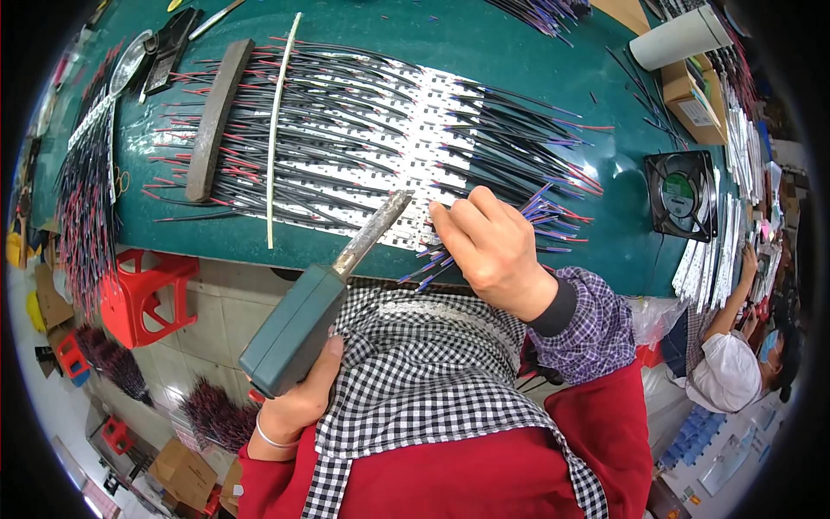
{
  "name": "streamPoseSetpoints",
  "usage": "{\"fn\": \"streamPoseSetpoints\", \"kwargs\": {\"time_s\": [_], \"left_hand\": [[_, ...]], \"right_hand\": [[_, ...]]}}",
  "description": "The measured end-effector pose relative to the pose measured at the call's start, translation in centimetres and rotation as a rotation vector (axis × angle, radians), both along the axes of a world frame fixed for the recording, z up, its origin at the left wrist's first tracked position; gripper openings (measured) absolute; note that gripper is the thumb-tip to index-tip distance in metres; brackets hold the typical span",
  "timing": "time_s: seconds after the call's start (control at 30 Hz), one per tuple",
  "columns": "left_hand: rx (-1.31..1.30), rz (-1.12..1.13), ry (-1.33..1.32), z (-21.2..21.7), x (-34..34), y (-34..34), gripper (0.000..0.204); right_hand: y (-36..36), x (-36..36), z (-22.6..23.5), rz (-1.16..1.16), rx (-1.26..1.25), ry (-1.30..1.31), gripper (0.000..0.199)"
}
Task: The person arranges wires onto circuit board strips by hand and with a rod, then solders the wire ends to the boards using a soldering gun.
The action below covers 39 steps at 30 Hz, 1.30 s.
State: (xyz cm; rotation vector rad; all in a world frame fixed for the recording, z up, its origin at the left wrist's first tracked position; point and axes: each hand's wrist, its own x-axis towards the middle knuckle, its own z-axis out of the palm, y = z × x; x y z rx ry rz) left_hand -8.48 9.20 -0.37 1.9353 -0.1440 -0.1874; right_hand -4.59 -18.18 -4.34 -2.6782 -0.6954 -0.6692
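Note:
My left hand (pixel 311 385) is wrapped round the handle of a dark green soldering gun (pixel 298 324). Its long metal barrel points up and right, the tip at the near end of a panel of white strip boards (pixel 413 173). Just right of the tip, my right hand (pixel 493 246) is closed in a pinch over the boards; what its fingers hold is hidden. Many black and red wires (pixel 337 121) fan out leftward from the boards. To the right run more black wires (pixel 519 130), and loose blue-tipped wires (pixel 545 216) lie beside and under my right hand.
A dark bar (pixel 220 121) and a pale thin rod (pixel 278 130) lie across the left wires. On the green table (pixel 622 208) stand a black fan (pixel 681 195), a white cylinder (pixel 679 39) and a cardboard box (pixel 696 104). A red stool (pixel 147 298) is below left; a co-worker (pixel 731 372) sits right.

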Motion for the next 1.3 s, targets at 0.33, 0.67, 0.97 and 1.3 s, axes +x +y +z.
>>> {"fn": "streamPoseSetpoints", "kwargs": {"time_s": [0.33,0.67,0.97,1.3], "left_hand": [[0.000,-0.013,0.047,-0.3,0.0,0.7,0.044],[0.091,-0.036,-0.075,-0.2,-0.2,0.2,0.029],[0.187,-0.147,-0.220,-0.7,0.6,0.0,0.024],[0.101,-0.157,0.029,-0.1,1.1,-0.3,0.019]], "right_hand": [[-0.5,-1.4,1.6,0.001,0.121,0.014,0.056],[0.0,-1.0,-0.5,-0.015,0.131,0.068,0.047],[0.5,-0.8,-0.8,-0.013,0.108,0.018,0.026],[0.8,-0.6,-0.6,-0.025,0.070,0.004,0.023]]}}
